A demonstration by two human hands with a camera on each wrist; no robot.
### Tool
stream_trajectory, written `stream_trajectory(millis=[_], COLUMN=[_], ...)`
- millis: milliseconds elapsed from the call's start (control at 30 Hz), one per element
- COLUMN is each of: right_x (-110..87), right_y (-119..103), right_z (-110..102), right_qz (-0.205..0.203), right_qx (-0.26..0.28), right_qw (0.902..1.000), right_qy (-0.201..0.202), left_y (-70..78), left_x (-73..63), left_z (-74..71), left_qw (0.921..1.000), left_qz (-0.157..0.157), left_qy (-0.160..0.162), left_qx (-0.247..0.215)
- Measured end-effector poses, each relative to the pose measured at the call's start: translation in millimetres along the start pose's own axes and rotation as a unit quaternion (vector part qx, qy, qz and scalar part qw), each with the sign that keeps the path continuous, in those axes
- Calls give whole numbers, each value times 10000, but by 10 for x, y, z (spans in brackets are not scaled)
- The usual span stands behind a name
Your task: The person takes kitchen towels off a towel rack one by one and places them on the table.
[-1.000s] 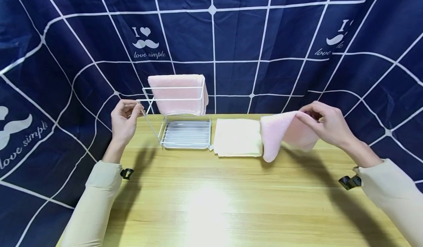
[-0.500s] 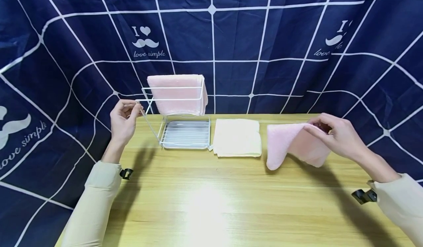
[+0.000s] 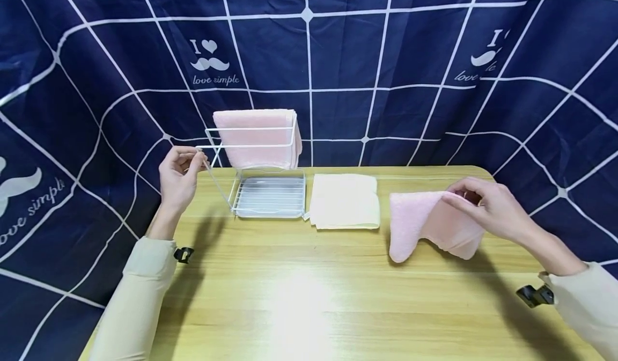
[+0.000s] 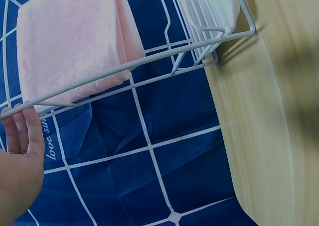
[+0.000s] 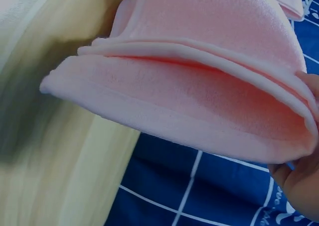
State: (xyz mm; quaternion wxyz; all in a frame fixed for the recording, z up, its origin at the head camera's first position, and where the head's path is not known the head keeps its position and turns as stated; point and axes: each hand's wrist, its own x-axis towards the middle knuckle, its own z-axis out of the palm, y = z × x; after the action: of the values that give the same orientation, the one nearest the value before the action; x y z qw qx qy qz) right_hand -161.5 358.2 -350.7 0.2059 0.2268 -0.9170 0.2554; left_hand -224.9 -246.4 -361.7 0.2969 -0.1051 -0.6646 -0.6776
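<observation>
White wire rack [image 3: 243,146], pale tray [image 3: 271,196] in its base, pink towel [image 3: 256,138] draped up top; left hand [image 3: 177,177] pinching the frame. Right hand's [image 3: 494,210] fingers grip the second pink towel [image 3: 434,216], dangling below them, right of the yellow cloth [image 3: 345,201].

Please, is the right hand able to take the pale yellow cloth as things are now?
Probably not without letting go first: the right hand pinches a pink towel, which hangs between it and the pale yellow cloth. Nothing lies on that cloth.
</observation>
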Motion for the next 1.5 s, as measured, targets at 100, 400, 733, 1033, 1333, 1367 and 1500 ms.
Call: stream_trajectory(millis=[100,400,733,1033,1333,1367,1500], right_x=[19,129,284,375,467,476,519], right_y=[77,333,584,767,1005,1028,1119], right_z=[65,207,298,359,543,561,632], right_qz=[-62,-287,-127,478,568,591,641], right_qx=[-23,-105,-615,-890,-863,-893,-990], right_qw=[10000,9995,9980,9942,9920,9910,9876], right_qy=[-11,83,45,-382,-731,-797,-1036], left_y=[0,-8,4,9,3,2,1], left_x=[3,1,16,19,17,19,20], left_z=[2,-4,13,9,6,5,2], left_qw=[10000,9999,10000,9999,9999,9999,9998], left_qz=[5,33,-3,-52,-71,-62,-45], left_qy=[-21,-7,52,71,59,56,44], left_qx=[18,114,79,119,91,103,170])
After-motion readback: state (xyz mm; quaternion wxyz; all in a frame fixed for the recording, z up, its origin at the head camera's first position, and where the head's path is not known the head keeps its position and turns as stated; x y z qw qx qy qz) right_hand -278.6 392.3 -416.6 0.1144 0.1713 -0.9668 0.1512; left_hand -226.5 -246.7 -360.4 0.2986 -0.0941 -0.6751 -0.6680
